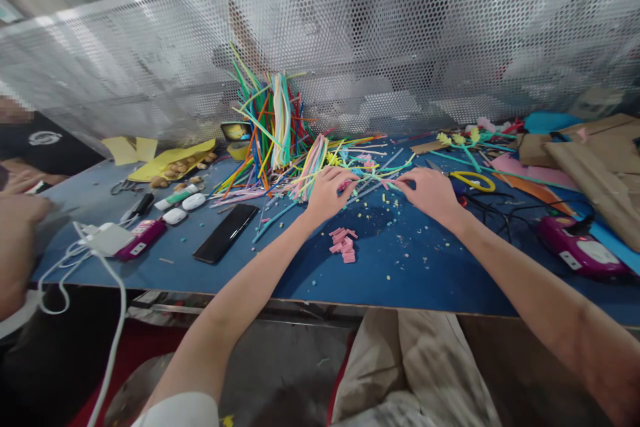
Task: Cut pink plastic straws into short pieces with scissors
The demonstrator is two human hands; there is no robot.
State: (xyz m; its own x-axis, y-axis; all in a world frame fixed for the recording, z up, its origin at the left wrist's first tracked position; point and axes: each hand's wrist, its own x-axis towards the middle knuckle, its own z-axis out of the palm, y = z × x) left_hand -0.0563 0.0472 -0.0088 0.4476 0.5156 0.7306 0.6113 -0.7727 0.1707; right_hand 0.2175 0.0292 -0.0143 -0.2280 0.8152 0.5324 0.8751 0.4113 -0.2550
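Observation:
My left hand [327, 195] is closed in a pinch over the table, with something small and pink at its fingertips that I cannot make out clearly. Across from it, my right hand [431, 192] pinches the end of a thin pastel pipe cleaner [393, 183] that reaches in between both hands. Just behind the fingers lie small yellow and pink fuzzy pieces [367, 161]. Beside my left hand is a bundle of pink and pale-green pipe cleaners [311, 167]. Several short pink pieces [343, 245] sit in a small pile nearer me.
A big stack of coloured pipe cleaners [273, 123] leans at the perforated metal screen [400, 47]. Left are a black phone [226, 233], a purple power strip [141, 239] and another person's arm [17, 247]. Yellow-handled scissors [473, 181], cables and cardboard [600, 167] lie right.

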